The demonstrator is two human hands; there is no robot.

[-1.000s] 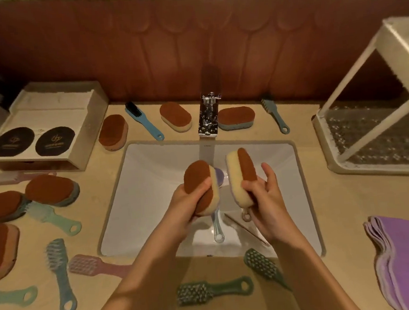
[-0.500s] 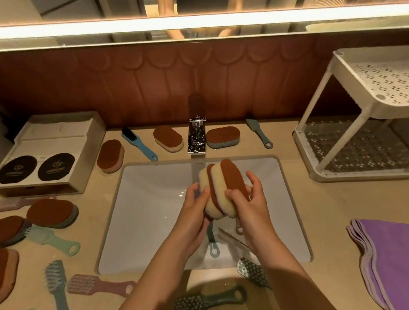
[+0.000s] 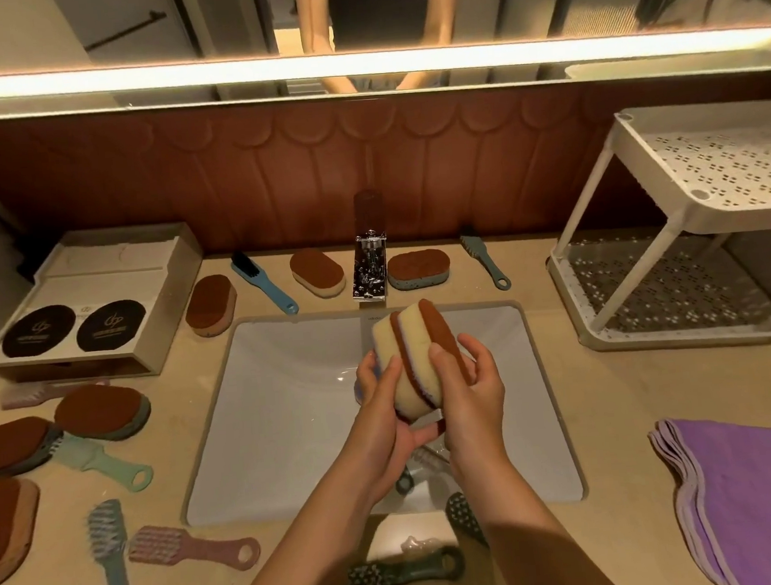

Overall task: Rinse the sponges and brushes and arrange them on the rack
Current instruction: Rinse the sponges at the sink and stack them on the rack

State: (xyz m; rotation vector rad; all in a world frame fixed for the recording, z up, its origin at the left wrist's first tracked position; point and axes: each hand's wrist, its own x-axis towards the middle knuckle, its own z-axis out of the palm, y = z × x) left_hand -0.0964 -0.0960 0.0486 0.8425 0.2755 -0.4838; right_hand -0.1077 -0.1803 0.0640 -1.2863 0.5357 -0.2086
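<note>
Two yellow sponges with brown scrub faces (image 3: 414,359) stand pressed together on edge over the white sink (image 3: 282,415). My left hand (image 3: 384,412) grips them from the left and below, and my right hand (image 3: 470,392) grips them from the right, thumb across the brown face. The white two-tier rack (image 3: 677,269) stands on the counter to the right with nothing on its shelves. A brush handle (image 3: 405,482) lies in the basin under my hands.
The chrome faucet (image 3: 370,266) stands behind the sink between more sponges (image 3: 317,272) and brushes (image 3: 263,281). Several sponges and brushes (image 3: 102,411) lie on the left counter by a box (image 3: 94,306). Purple cloths (image 3: 754,489) lie at right; a dark green brush (image 3: 401,572) at the front edge.
My hands brought the two separate sponges together into one stack and raised them slightly. The view tilted up, showing more of the rack and the mirror.
</note>
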